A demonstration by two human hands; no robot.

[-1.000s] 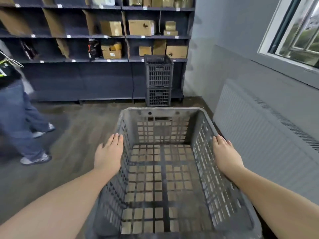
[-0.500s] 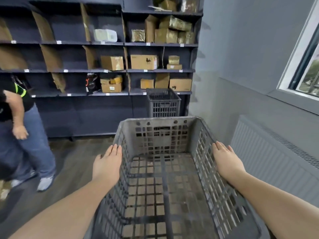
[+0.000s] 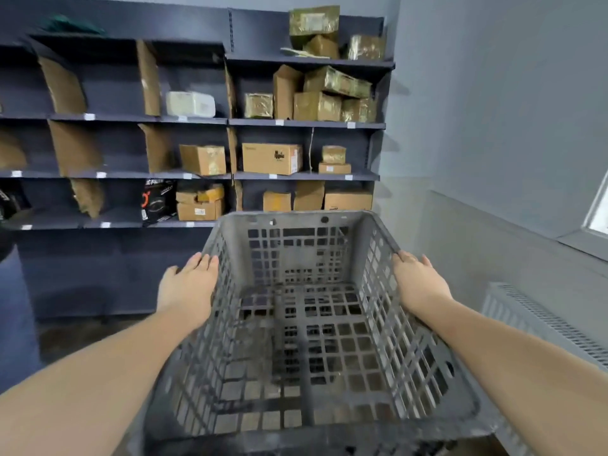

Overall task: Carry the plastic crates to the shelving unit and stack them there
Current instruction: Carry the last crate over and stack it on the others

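Note:
I hold an empty grey plastic crate [image 3: 296, 222] with lattice walls in front of me, raised to chest height. My left hand [image 3: 187, 284] grips its left wall from outside. On the opposite wall my right hand [image 3: 416, 279] does the same. The dark blue shelving unit [image 3: 306, 176] stands right behind the crate, close ahead. The stack of crates seen earlier in front of the shelving is hidden behind the crate I carry.
Cardboard boxes [image 3: 271, 158] and wrapped parcels fill the shelves. A grey wall with a radiator [image 3: 543, 320] runs along the right, and a window corner [image 3: 597, 209] shows at the right edge. A dark shape, part of a person [image 3: 8, 218], is at the far left.
I have walked closer to the shelving and the crate has risen, now covering the stacked crates. The person on the left has nearly left the view.

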